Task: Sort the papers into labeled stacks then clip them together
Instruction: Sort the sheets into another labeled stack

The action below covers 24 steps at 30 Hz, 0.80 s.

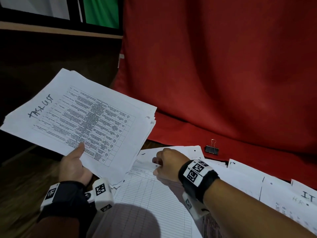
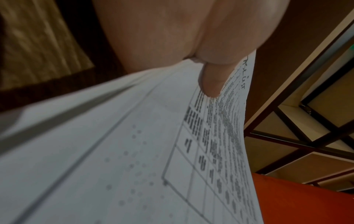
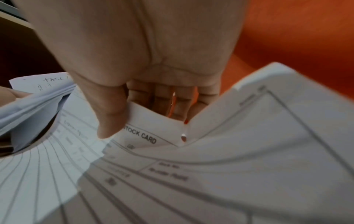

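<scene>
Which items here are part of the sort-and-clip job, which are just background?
In the job:
- TASK LIST stack, held by left hand
- stock card sheet, pinched by right hand
- IT-labeled papers
- binder clip

Background:
- red cloth
- shelf

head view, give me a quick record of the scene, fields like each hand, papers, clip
left hand: holds the task list stack raised, thumb on top
right hand: pinches the top edge of the stock card sheet
binder clip: black, lying on the red cloth, untouched
other papers: lined form under the right hand; sheet marked IT at right
</scene>
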Available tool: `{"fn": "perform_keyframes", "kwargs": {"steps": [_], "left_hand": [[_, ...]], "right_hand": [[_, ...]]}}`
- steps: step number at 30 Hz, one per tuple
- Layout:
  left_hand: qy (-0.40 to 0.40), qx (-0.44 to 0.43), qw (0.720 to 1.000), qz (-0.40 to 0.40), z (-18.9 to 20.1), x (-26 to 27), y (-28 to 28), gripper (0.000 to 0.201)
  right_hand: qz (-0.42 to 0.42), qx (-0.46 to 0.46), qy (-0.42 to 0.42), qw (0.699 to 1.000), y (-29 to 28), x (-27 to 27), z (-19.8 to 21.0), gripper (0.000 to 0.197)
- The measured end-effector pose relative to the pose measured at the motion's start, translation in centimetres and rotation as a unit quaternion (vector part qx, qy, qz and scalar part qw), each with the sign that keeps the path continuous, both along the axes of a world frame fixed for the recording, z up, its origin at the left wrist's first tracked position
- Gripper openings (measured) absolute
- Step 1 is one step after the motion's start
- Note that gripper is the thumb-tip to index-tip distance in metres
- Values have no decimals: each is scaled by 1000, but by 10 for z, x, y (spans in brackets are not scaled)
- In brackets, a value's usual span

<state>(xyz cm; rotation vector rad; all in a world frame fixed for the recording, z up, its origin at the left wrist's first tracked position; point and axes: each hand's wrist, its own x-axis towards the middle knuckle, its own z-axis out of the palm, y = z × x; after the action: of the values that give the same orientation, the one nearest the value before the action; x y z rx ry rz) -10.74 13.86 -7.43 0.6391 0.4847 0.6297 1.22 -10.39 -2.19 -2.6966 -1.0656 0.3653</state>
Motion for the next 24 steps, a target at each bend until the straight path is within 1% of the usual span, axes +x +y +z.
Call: {"fn": "perform_keyframes", "kwargs": {"steps": [1,2,4,5,7,8,9,10,11,12,13,14,16,17,18,19,20,21,22,23,24], "left_hand": [[2,1,1000,2,-1,1,1,30],[4,5,1000,1,-3,2,3,25],[10,6,1000,-6,-5,2,6,24],[12,7,1000,-2,-6,2,6,24],[19,14,1000,-2,-6,3,8,20],[24,16,1000,6,-4,2,7,22],[21,7,999,26,-4,0,7,24],[20,-5,999,50,-3,-3,9,22],[16,-12,998,55,-3,-3,10,22],[32,-35,997,64,-4,-5,12,38],[26,-67,995,67,-6,-6,13,55],[17,-96,993,66,-9,-7,16,62],[33,-93,994,54,-11,-9,19,68],[38,-91,995,33,-13,-9,20,77],[35,-98,994,38,-7,-9,14,82],[42,-79,995,47,1,-10,7,78],[65,-70,993,64,5,-11,3,69],[62,-56,994,64,8,-12,-2,62],[63,-49,994,73,11,-12,-4,59],[69,-44,993,88,11,-11,-4,60],[77,-39,992,88,11,-12,-6,64]], "right_hand": [[5,6,-5,1000,-1,-2,1,10],[15,5,-15,1000,-1,-5,3,9],[40,-6,-51,998,-1,-11,8,23],[53,-10,-63,997,0,-13,9,25],[67,14,-67,995,1,-16,11,16],[60,33,-66,995,0,-16,12,10],[41,49,-63,996,-2,-13,13,9],[16,67,-59,996,-5,-9,16,9],[-16,86,-57,995,-10,-4,20,9],[-45,108,-65,991,-15,1,24,10],[-74,128,-79,986,-22,10,29,11],[-98,164,-96,977,-30,17,35,14],[-150,251,-101,951,-49,34,45,19],[-180,299,-73,934,-60,42,49,20],[-201,362,-34,910,-71,47,53,19],[-220,413,5,883,-83,55,57,15],[-230,461,36,856,-95,59,61,11],[-238,481,53,842,-109,62,65,9],[-242,484,59,839,-123,65,67,11],[-242,472,62,846,-138,67,69,10],[-242,460,76,851,-155,64,71,5]]}}
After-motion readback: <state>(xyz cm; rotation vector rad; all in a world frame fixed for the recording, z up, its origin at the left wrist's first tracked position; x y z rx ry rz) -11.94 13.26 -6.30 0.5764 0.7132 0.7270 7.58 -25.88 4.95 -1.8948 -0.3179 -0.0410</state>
